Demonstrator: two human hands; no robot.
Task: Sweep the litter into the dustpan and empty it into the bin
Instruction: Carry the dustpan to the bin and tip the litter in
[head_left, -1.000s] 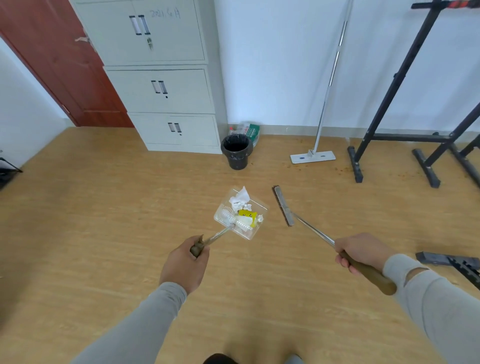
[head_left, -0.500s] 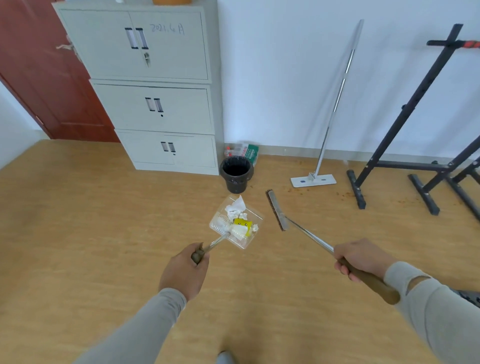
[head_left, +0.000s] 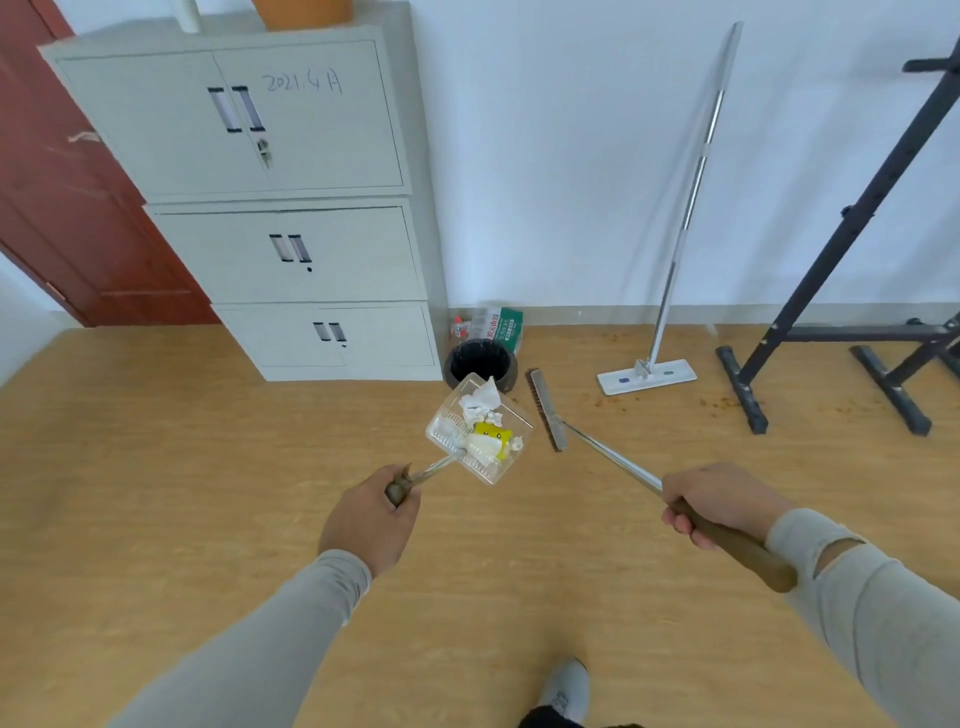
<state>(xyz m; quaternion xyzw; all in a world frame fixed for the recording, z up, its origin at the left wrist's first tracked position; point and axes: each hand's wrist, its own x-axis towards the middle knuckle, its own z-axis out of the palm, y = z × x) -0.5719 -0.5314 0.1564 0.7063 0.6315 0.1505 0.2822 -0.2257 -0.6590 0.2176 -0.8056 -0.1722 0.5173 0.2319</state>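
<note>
So the sweeping part looks done: the litter (head_left: 485, 423), crumpled white paper plus a yellow scrap, is sitting in the clear dustpan (head_left: 478, 431), and the pan is up off the floor, held out in front of the person. The left hand (head_left: 371, 514) has its fingers wrapped round the pan's handle, the right hand (head_left: 719, 501) is clenched on the brown grip of the broom (head_left: 597, 447), whose brush head hangs just right of the pan, close but not touching as far as I can see. What's left is the dump: the black bin (head_left: 480, 364) is right beyond the pan's far edge, so I'd guess it only needs a short reach forward and a tip. The pan's far lip overlaps the bin's rim in this view, but I can't tell if it's actually over the opening yet. Room-wise it's a bit snug around the bin: the cabinet (head_left: 291, 208) stands just to its left, a green packet (head_left: 501, 325) sits behind it by the wall, and the mop (head_left: 670, 291) leans on the wall off to the right, with the black rack (head_left: 831, 260) further right. The floor (head_left: 182, 467) between the person and the bin is open wood, some crumbs still scattered near the mop and rack. The paper's piled high and looks light, so tipping too early would probably drop it short of the bin.
</note>
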